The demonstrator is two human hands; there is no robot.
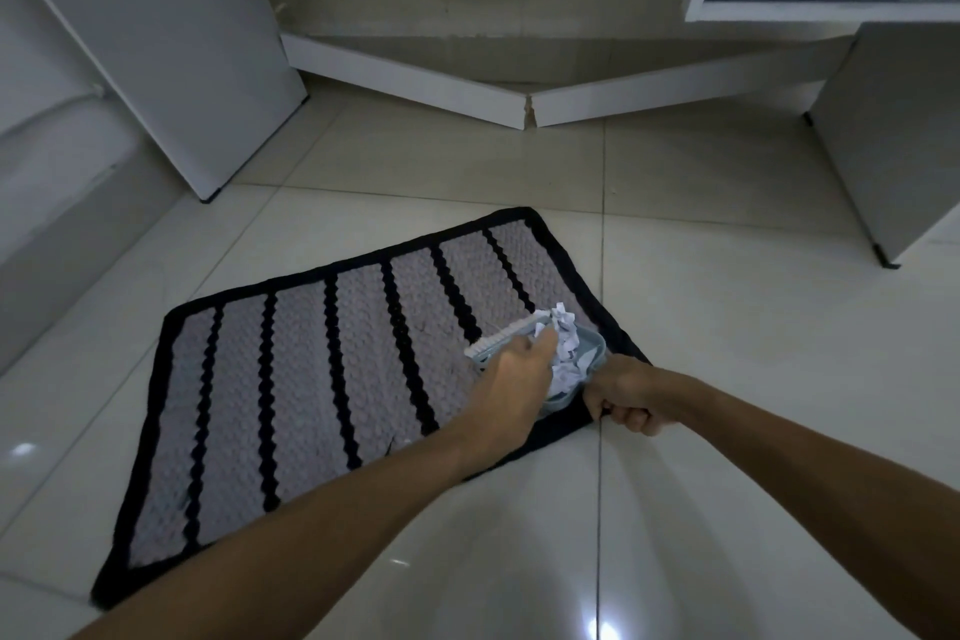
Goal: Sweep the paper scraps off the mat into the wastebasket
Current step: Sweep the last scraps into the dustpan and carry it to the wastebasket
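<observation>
A grey mat [311,379] with black stripes and a black border lies on the tiled floor. At its right corner rests a pale blue dustpan [589,353] heaped with white paper scraps [563,346]. My left hand [511,379] grips a small brush with white bristles [498,335] and presses it against the pile. My right hand [628,398] is closed around the dustpan's handle at the mat's edge. No wastebasket is in view.
White cabinet panels stand at the left [171,68] and right [893,135]. A broken white baseboard [530,107] lies along the back wall. Glossy floor tiles [727,327] surround the mat.
</observation>
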